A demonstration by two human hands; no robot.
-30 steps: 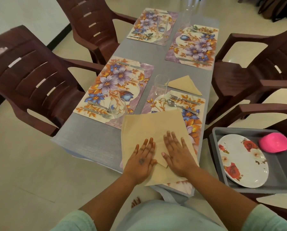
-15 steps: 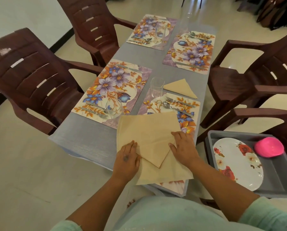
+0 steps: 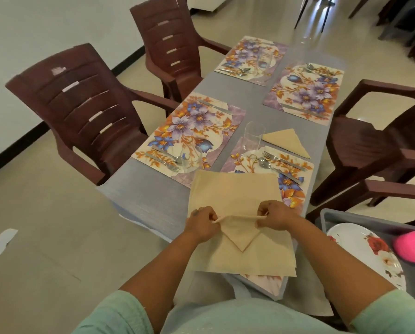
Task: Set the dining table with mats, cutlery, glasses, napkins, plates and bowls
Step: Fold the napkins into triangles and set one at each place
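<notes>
I have both hands at the near end of the grey worktop [image 3: 230, 89], working a beige napkin [image 3: 235, 196] that lies flat over the nearest floral mat [image 3: 291, 189]. My left hand [image 3: 203, 224] pinches the left end of a raised fold and my right hand [image 3: 275, 215] pinches the right end, so the fold runs taut between them, with a pointed flap hanging down toward me onto the rest of the cloth. On the same mat, beyond the napkin, lie a fork [image 3: 283, 160] and a spoon [image 3: 277, 171], and a clear glass [image 3: 252, 138] stands upright at the mat's far left corner. Just beside that glass, a second napkin [image 3: 287, 142] folded into a triangle lies on the bare worktop. Three more floral mats with cutlery cover the rest of the surface. To my right, a grey tray [image 3: 346, 216] holds a flowered plate [image 3: 368, 251] and a pink bowl [image 3: 412, 247] turned upside down.
</notes>
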